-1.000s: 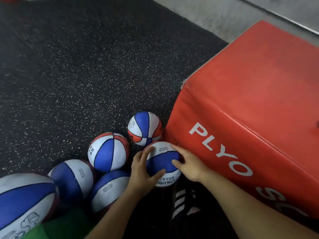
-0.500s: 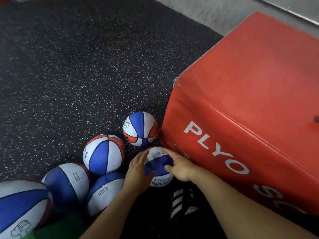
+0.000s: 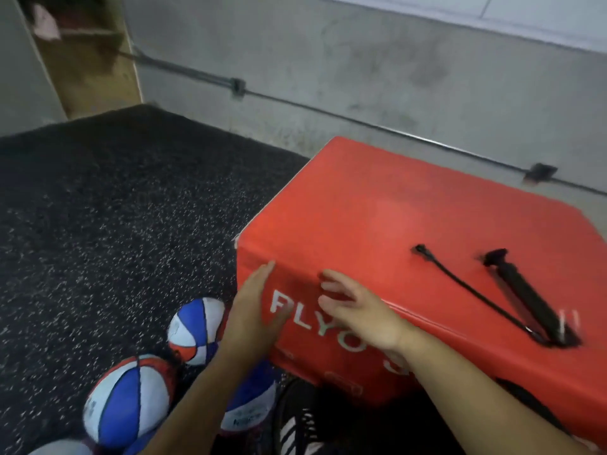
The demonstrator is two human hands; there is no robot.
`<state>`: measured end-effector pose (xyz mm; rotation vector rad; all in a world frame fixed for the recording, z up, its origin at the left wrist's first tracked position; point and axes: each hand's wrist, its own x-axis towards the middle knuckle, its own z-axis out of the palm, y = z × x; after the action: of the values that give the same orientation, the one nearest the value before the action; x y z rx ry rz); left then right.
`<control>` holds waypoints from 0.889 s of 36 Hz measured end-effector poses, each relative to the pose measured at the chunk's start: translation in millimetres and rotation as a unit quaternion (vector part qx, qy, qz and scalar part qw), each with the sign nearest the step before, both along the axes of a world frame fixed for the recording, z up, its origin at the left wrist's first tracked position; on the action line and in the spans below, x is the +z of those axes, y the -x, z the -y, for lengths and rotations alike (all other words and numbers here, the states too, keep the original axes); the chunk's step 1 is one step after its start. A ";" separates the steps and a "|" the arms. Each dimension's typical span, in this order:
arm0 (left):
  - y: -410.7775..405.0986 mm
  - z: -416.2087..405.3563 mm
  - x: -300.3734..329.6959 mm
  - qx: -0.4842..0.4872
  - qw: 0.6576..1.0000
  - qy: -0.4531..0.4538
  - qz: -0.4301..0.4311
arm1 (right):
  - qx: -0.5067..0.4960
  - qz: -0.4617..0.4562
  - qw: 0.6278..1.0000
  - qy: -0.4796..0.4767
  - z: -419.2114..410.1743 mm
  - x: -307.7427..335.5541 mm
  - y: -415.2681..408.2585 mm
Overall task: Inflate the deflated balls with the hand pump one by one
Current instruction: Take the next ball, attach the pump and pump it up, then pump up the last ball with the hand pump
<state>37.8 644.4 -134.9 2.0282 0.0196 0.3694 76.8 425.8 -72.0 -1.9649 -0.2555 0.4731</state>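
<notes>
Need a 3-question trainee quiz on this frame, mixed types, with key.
1. True or false: the pump lies on top of the red box.
2. Multiple choice: the left hand is A) gripping a ball, B) open in front of the box, C) holding the pump.
3. Fill in: the balls sit on the ____.

Key: 1 true. 2 B. 3 floor; the right hand is open too, and nothing is gripped.
</notes>
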 end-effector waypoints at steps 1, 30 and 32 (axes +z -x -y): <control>-4.5 12.2 14.7 -0.010 1.000 -0.006 0.017 | -0.009 0.014 1.000 -0.008 14.5 15.2 5.2; 73.6 530.5 156.4 -0.511 0.840 -0.055 0.171 | -0.450 0.130 0.881 -0.064 461.3 89.4 286.8; 87.6 559.6 144.6 -0.539 0.822 -0.068 0.171 | -0.474 0.122 0.870 -0.056 486.1 73.4 310.6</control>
<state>-49.7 84.8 9.7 1.7483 -1.3518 -0.0159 -233.8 -60.3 1.4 -1.7740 0.5179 -0.4267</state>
